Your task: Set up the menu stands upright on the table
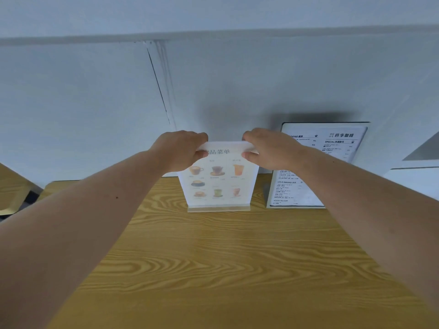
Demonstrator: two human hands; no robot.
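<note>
A clear menu stand with drink pictures [219, 184] stands upright on its base near the far edge of the wooden table [213, 257]. My left hand [183, 149] pinches its top left corner. My right hand [268, 149] pinches its top right corner. To the right stands a second menu stand [316, 162], white with black text, upright against the wall; my right forearm covers part of it.
A pale wall [213, 79] rises directly behind the table. A white ledge or unit [415, 179] sits at the far right. At the left edge a wooden chair or seat [11, 193] shows beside the table.
</note>
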